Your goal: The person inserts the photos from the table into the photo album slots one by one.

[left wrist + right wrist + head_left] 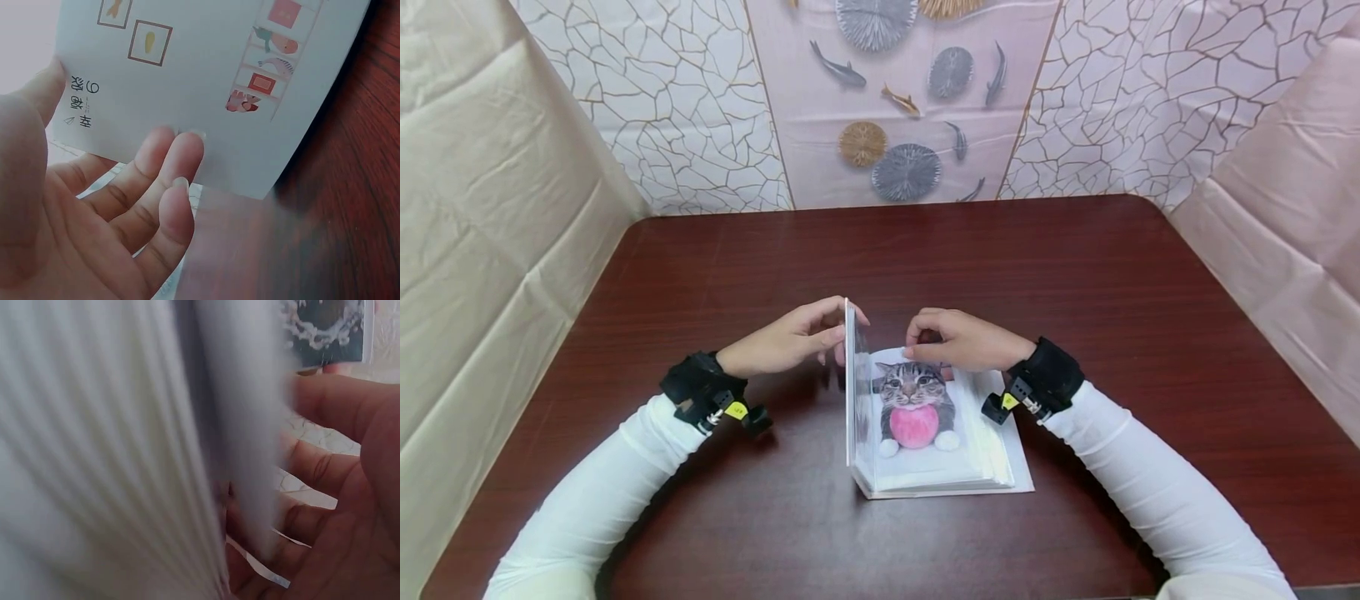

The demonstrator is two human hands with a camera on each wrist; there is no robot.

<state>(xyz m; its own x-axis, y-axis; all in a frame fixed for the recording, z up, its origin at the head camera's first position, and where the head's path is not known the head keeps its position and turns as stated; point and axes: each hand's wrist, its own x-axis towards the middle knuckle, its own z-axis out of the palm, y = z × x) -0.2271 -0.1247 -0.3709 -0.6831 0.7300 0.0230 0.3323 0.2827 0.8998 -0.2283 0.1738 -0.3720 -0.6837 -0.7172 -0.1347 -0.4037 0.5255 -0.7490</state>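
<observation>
A white photo album (1021,477) stands open on the table, its left cover (850,400) raised nearly upright. My left hand (786,340) holds that cover near its far edge, with fingertips reaching past it. Small drawings and lettering mark the cover's outer face (206,75) in the left wrist view. On the right lies a clear-sleeved page with a cat picture (913,427), the cat above a pink ball. My right hand (977,340) pinches a page at its far edge. In the right wrist view its fingers curl behind a blurred page (244,425), beside the stacked sleeves.
The dark red-brown wooden table (737,267) extends around the album. Behind it hangs a patterned cloth (895,100), with plain beige cloth (490,183) at the sides. A black wrist strap with a small camera (707,392) sits on each wrist.
</observation>
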